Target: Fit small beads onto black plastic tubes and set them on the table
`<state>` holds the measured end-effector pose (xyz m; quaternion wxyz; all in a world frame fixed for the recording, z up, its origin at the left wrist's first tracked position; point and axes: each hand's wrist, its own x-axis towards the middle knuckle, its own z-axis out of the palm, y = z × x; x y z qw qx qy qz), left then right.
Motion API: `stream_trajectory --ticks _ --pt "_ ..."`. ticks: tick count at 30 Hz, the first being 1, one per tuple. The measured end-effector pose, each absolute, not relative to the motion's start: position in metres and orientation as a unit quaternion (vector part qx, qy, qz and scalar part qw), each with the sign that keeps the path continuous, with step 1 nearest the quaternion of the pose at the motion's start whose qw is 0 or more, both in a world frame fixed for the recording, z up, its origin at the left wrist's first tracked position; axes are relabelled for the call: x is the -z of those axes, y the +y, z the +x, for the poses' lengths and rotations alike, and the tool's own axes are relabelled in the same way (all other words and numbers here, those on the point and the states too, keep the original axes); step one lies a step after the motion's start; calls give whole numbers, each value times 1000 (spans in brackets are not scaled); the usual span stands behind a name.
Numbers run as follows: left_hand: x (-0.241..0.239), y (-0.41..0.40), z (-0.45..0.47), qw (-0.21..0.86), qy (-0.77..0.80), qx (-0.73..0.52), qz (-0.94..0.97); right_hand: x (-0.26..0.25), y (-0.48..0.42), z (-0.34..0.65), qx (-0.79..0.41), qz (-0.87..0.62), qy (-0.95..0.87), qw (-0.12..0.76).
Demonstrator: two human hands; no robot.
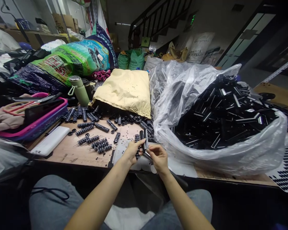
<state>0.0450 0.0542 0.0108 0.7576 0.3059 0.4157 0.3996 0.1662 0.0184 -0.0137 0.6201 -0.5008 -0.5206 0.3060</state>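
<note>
My left hand [131, 152] is closed around shiny black tubes [146, 140] that stand side by side above the near edge of the table. From the right, my right hand [159, 157] pinches at the lower end of these tubes; the exact piece between its fingertips is partly hidden. Just behind my left fingers are black rollers with pale checks. More of these checkered rollers [102, 146] lie to the left, some with thin metal pins sticking out of their ends.
A clear plastic bag [175, 140] full of black tubes stands at the right. A cream sack [124, 89] lies at the back over more rollers. On the left are a pink basket [64, 103] with scissors, a white flat box [50, 140] and a green flask [79, 91].
</note>
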Motion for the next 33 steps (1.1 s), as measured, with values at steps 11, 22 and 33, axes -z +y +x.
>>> stream_trajectory --ticks 11,22,33 --pt "11 62 12 191 463 -477 722 -25 34 140 -618 -566 -339 426" --pt "0 49 8 489 424 -514 563 -22 44 149 -341 -649 -529 427" --pt "-6 49 9 675 419 -505 336 -39 26 151 -186 -518 -813 188"
